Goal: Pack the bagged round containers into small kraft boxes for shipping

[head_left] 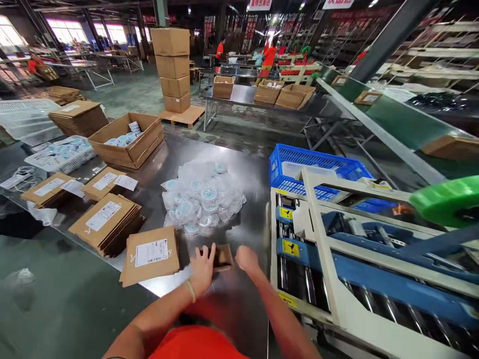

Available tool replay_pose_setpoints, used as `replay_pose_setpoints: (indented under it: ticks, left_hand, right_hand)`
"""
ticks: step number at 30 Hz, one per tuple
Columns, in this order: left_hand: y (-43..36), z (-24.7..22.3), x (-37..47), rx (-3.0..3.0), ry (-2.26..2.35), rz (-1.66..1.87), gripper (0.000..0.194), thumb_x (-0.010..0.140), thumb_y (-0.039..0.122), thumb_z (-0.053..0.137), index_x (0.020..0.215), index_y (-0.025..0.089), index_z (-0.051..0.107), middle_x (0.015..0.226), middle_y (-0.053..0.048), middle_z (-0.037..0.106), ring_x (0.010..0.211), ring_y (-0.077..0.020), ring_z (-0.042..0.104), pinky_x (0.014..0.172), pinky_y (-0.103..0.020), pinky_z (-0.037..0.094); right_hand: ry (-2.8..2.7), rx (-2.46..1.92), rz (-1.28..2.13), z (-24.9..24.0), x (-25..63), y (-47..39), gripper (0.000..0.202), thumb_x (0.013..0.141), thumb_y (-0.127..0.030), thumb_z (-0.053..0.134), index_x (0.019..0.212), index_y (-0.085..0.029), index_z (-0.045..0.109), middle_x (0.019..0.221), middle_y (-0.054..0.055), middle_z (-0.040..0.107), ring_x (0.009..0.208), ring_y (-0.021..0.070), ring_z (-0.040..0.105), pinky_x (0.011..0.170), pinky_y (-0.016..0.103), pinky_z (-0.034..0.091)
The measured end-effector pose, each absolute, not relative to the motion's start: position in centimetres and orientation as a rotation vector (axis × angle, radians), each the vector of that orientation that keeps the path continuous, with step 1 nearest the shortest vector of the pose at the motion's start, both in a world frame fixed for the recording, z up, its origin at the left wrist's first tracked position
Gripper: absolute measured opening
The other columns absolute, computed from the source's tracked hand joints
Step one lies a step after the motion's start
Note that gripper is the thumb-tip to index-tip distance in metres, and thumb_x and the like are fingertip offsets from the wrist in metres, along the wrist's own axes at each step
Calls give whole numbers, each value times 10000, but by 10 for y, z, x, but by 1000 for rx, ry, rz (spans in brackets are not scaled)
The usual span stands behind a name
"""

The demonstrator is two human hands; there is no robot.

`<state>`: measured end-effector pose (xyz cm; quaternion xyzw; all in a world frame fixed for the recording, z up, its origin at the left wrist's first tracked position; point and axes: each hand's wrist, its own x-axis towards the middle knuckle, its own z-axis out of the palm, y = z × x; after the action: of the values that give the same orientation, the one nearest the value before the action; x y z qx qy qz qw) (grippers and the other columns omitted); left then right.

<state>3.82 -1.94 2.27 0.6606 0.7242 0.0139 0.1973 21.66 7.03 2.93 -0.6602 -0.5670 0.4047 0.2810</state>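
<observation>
A small cardboard box (pixel 224 255) stands on the metal table in front of me, its dark inside showing from above. My left hand (pixel 202 271) holds its left side, with several fingers bent over the edge. Close to the box's right edge is my right hand (pixel 247 259), closed like a fist; what it holds, if anything, is hidden. Just beyond the box lies a heap of clear bubble-wrap pouches (pixel 205 194) with round, pale blue-and-white items inside. Left of my left hand is a stack of flat cardboard boxes (pixel 151 254) with a white printed label on top.
More labelled flat boxes (pixel 105 219) lie to the left. Behind them are an open carton (pixel 130 142) and a white basket (pixel 62 154) of pouches. A roller machine (pixel 307 249) borders the table's right side, with a blue crate (pixel 318 162) behind. People in orange work farther off.
</observation>
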Motion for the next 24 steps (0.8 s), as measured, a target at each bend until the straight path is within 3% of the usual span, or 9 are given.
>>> replay_pose_setpoints:
  ticks: [4,7,9,11,14,16,19,21,24]
  left_hand:
    - [-22,16,48,2038,2008,-108,957,908,167,710,1746,305,269,1637,-205,504,1615,-514,301,1148,-785,449]
    - [-23,7,45,2061,1986,-92,994,882,168,728,1749,292,259,1664,-203,491,1639,-513,259,1189,-808,389]
    - [-23,2,43,2055,1976,-70,997,873,180,738,1747,294,271,1664,-197,498,1638,-509,271,1203,-801,381]
    - [-23,-1,41,2045,1968,-34,1011,856,183,752,1745,288,282,1652,-194,511,1635,-501,289,1225,-761,389]
    - [-22,-3,37,2032,1911,39,1069,804,179,788,1744,261,286,1636,-205,515,1615,-501,326,1235,-698,417]
    - [-21,-4,33,2020,1852,109,1100,768,175,807,1739,238,294,1636,-217,505,1593,-503,357,1246,-689,405]
    - [-15,-11,33,1995,1723,300,1066,753,234,840,1705,190,361,1621,-239,499,1565,-491,385,1277,-685,363]
    - [-8,-17,39,1982,1562,481,1043,737,335,882,1660,168,424,1590,-239,518,1550,-479,402,1280,-679,367]
    - [1,-30,55,1900,1330,776,960,708,478,911,1536,158,546,1504,-220,585,1458,-457,515,1234,-663,443]
  right_hand:
    - [-1939,-1534,834,61,158,178,238,988,-195,589,1098,-157,797,1257,164,780,1322,323,650,1142,457,474]
    - [-2229,-1366,575,73,93,234,396,1096,-267,475,1342,-55,701,1509,215,653,1463,303,540,1195,475,411]
    - [-2222,-1426,539,74,67,254,538,1138,-381,389,1378,34,635,1540,294,591,1492,334,500,1174,544,394]
    - [-2212,-1508,540,74,61,267,519,1106,-409,535,1368,27,638,1497,321,614,1439,353,548,1145,567,419]
    - [-2230,-1563,549,81,86,278,381,984,-239,739,1323,-70,700,1354,238,730,1245,318,668,1084,480,503]
    - [-2216,-1548,526,91,118,275,346,983,-195,700,1318,-113,719,1292,173,760,1183,295,686,1048,438,528]
    - [-2154,-1510,393,100,180,231,360,985,-214,683,1342,-211,732,1409,129,707,1338,332,598,1121,496,490]
    - [-2139,-1386,232,93,224,175,354,997,-209,661,1333,-273,748,1476,109,663,1421,347,533,1179,547,444]
    - [-2271,-1032,139,68,272,74,367,1034,-147,560,1297,-308,760,1371,86,719,1389,290,580,1173,499,480]
